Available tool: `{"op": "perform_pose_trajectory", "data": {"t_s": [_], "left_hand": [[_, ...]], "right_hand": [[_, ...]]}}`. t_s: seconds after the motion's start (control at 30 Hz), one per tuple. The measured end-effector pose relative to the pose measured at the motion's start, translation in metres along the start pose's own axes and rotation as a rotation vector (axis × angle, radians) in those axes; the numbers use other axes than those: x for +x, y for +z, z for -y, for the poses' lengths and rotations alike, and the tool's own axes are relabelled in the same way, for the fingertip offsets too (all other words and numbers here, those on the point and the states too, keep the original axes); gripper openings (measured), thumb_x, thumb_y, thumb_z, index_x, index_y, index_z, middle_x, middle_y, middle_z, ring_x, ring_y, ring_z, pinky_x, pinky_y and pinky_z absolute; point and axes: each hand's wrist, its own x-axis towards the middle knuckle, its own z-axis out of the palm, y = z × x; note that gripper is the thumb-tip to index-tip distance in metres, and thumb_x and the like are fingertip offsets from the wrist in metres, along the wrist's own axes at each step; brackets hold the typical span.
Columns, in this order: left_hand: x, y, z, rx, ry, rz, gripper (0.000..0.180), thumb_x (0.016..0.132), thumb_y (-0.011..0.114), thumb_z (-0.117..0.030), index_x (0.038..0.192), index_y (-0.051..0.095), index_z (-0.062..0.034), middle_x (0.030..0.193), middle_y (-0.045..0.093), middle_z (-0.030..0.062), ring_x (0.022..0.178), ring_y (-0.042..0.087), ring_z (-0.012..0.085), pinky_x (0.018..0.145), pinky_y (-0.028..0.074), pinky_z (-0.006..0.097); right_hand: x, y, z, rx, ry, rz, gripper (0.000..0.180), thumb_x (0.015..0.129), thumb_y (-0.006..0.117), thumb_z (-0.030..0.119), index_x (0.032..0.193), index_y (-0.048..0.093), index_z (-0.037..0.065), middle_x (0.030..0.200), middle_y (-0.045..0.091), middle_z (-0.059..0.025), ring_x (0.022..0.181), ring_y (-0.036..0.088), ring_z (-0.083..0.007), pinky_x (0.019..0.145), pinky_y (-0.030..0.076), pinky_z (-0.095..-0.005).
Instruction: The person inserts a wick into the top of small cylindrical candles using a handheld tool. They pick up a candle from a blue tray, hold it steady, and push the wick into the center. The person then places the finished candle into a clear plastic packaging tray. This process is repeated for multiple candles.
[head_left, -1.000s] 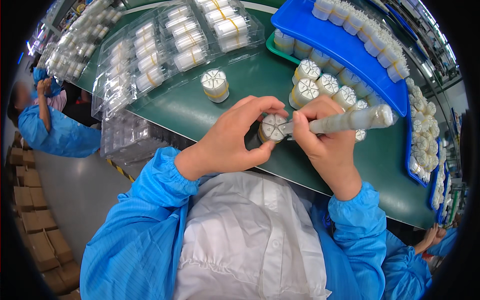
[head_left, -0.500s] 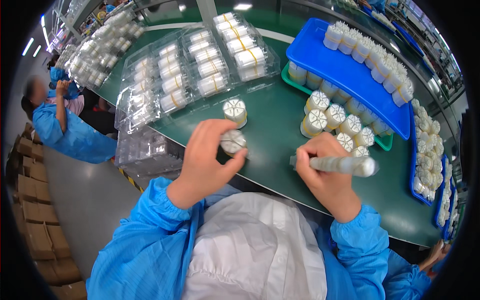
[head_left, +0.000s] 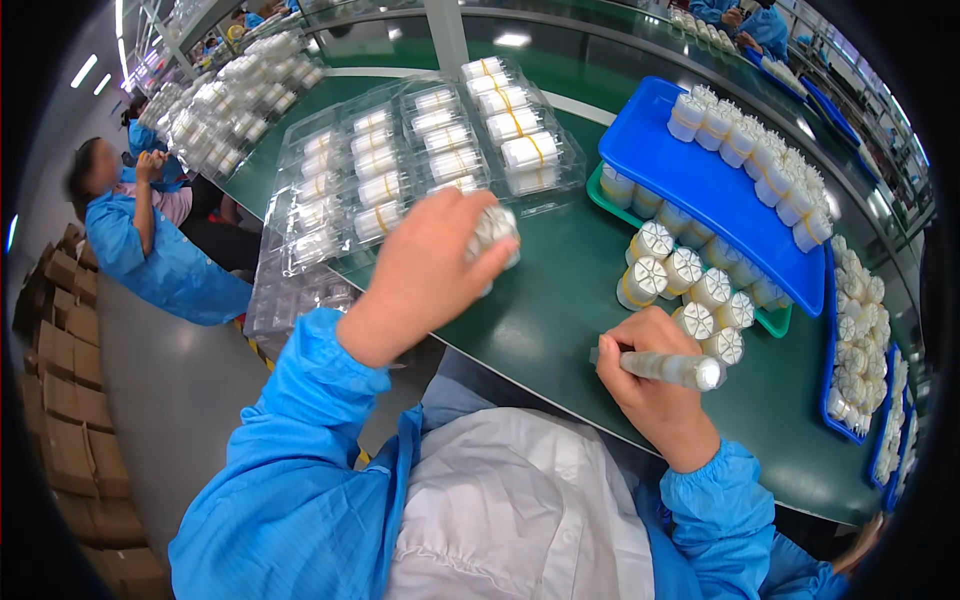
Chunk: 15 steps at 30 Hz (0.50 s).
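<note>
My left hand (head_left: 430, 265) curls over a white round bundle (head_left: 498, 232) with a segmented top, thumb on its near side. The hand hides much of it, and whether a second bundle stands beneath or behind it I cannot tell. In my right hand (head_left: 655, 400), gripped like a pen above the green table, is a thick whitish stick (head_left: 668, 369) with a pale round end and a clear tip. Several similar bundles (head_left: 683, 268), white cylinders with wedge-patterned tops and yellow bands, stand beyond my right hand.
Clear plastic trays (head_left: 300, 165) with banded white bundles lie at the back left. A blue tray (head_left: 650, 140) bearing a row of bundles rests over a green tray (head_left: 785, 318). More filled blue trays (head_left: 832, 405) line the right. A co-worker (head_left: 150, 235) sits at left.
My left hand has moved up and forward, closing over a bundle; the separate upright bundle seen before is no longer distinct. My right hand still grips the stick. The view has shifted slightly.
</note>
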Motion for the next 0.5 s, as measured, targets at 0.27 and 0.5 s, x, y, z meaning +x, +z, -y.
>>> {"op": "perform_pose_trajectory", "data": {"t_s": [0.27,0.5], "left_hand": [[0.073,-0.027,0.066,0.522,-0.005,-0.113,0.038,0.086,0.073,-0.027,0.114,0.065,-0.0034,0.101,0.061,0.0153,0.096,0.062,0.0326,0.078,0.053,0.044],[0.091,0.006,0.075,0.436,0.096,0.055,0.046,0.099,0.057,-0.039,0.12,0.062,0.0011,0.12,0.06,0.0208,0.114,0.056,0.0381,0.098,0.046,0.045]], "right_hand": [[0.0,0.0,0.003,-0.003,-0.051,-0.019,0.013,0.079,0.077,0.003,0.078,0.064,0.003,0.075,0.059,-0.0084,0.058,0.059,-0.0242,0.051,0.046,-0.0347],[-0.002,0.0,-0.002,-0.037,-0.054,-0.011,0.014,0.079,0.077,0.004,0.077,0.063,0.004,0.075,0.058,-0.0081,0.057,0.058,-0.0256,0.051,0.046,-0.0359]]}}
